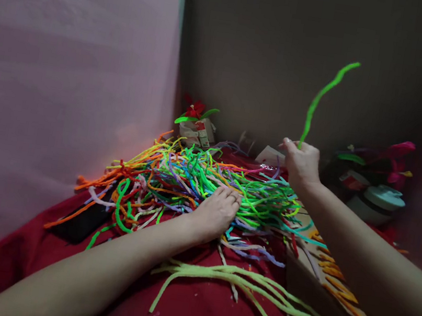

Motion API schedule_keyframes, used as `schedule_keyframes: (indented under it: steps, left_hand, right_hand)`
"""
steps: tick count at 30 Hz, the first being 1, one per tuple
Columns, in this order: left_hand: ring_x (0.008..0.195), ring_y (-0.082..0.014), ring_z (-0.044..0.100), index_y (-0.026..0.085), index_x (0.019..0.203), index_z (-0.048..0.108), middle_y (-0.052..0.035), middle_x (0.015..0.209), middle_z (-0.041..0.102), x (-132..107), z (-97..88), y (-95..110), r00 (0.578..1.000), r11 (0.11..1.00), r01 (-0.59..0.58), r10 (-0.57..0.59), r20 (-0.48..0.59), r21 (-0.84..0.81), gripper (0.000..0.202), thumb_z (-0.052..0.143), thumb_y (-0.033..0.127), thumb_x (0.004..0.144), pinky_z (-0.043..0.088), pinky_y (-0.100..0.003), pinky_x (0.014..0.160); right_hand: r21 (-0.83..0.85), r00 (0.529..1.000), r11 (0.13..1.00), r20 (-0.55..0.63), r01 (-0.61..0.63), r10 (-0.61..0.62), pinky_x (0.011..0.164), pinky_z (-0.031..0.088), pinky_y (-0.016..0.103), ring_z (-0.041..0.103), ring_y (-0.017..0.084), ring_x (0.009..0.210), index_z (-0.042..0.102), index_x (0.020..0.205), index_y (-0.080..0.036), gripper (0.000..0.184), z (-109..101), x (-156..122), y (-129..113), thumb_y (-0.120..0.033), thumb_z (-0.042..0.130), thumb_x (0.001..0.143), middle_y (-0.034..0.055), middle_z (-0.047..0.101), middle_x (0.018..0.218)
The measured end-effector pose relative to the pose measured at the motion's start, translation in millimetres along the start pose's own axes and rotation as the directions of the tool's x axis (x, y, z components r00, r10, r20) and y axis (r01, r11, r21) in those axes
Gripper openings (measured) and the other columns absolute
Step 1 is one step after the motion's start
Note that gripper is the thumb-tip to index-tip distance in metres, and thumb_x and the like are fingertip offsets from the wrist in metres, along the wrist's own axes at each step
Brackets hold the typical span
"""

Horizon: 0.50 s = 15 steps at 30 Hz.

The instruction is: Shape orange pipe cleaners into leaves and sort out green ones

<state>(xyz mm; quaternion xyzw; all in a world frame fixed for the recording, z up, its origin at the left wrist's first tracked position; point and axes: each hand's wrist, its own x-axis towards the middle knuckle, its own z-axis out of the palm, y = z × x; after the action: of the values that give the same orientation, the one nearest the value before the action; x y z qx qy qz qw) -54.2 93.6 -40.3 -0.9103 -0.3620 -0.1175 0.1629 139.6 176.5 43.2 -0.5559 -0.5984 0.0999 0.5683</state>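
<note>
A big heap of coloured pipe cleaners (191,181) lies on a red cloth (192,308). My left hand (216,211) rests on the heap's near side, its fingers curled down into the green strands. My right hand (300,163) is raised past the heap's right end and pinches a bright green pipe cleaner (323,95), which sticks up and bends to the right. A bundle of pale yellow-green pipe cleaners (239,284) lies apart on the cloth, closer to me.
A pink wall stands to the left and a dark wall behind. A small pot with a red flower (196,121) sits at the back. Pink flowers (397,159) and a pale lidded jar (381,202) are at the right. A cardboard piece (330,313) lies bottom right.
</note>
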Motion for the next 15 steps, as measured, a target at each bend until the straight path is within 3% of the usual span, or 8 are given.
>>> schedule_keyframes:
  steps: [2, 4, 7, 11, 15]
  left_hand:
    - [0.106, -0.0214, 0.047, 0.006, 0.108, 0.054, -0.0144, 0.107, 0.057, -0.6, -2.7, -1.3, 0.999, 0.999, 0.014, -0.015, -0.041, -0.03, 0.026, 0.042, 0.015, 0.086, 0.036, -0.035, 0.093]
    - [0.1, -0.0188, 0.049, 0.009, 0.098, 0.057, -0.0125, 0.102, 0.057, -2.3, -6.5, -2.9, 0.997, 0.998, 0.03, -0.034, -0.069, -0.055, 0.02, 0.042, 0.015, 0.087, 0.038, -0.031, 0.09]
    - [0.097, -0.0205, 0.048, 0.011, 0.09, 0.058, -0.0116, 0.098, 0.056, -5.7, -12.0, -3.2, 0.99, 0.996, 0.086, -0.084, -0.114, 0.011, 0.018, 0.041, 0.017, 0.087, 0.037, -0.035, 0.09]
    - [0.095, -0.023, 0.046, 0.013, 0.088, 0.058, -0.0114, 0.096, 0.055, -7.3, -13.4, -0.5, 0.984, 0.989, 0.128, -0.117, -0.136, 0.077, 0.018, 0.041, 0.02, 0.087, 0.038, -0.038, 0.084]
    - [0.088, -0.0222, 0.046, 0.013, 0.086, 0.057, -0.0101, 0.092, 0.055, -6.5, -10.0, -0.9, 0.984, 0.988, 0.128, -0.116, -0.134, 0.088, 0.016, 0.042, 0.019, 0.086, 0.038, -0.036, 0.079]
  right_hand:
    - [0.075, 0.987, 0.996, 0.157, -0.052, 0.039, 0.042, 0.028, 0.023, 0.036, 0.009, 0.039, 0.063, 0.07, -0.01, 0.033, -0.6, -12.0, -6.1, -0.036, 0.045, 0.08, -0.003, 0.042, 0.042]
    - [0.116, 0.941, 0.988, 0.334, -0.101, 0.057, 0.041, 0.025, 0.022, 0.033, 0.007, 0.037, 0.062, 0.068, -0.011, 0.031, -1.1, -23.9, -9.7, -0.034, 0.046, 0.08, -0.0041, 0.04, 0.039]
    - [0.123, 0.859, 0.979, 0.505, -0.163, 0.08, 0.039, 0.025, 0.021, 0.035, 0.006, 0.038, 0.062, 0.07, -0.012, 0.023, -3.8, -34.4, -8.0, -0.03, 0.051, 0.078, -0.0012, 0.05, 0.045]
    - [0.113, 0.778, 0.962, 0.616, -0.247, 0.127, 0.038, 0.024, 0.02, 0.037, 0.005, 0.041, 0.064, 0.071, -0.012, 0.019, -9.4, -39.2, 0.3, -0.031, 0.058, 0.072, 0.0027, 0.06, 0.06]
    - [0.041, 0.758, 0.946, 0.609, -0.322, 0.232, 0.037, 0.022, 0.019, 0.037, 0.005, 0.04, 0.063, 0.07, -0.012, 0.023, -16.1, -44.9, 4.1, -0.034, 0.063, 0.07, 0.0027, 0.059, 0.058]
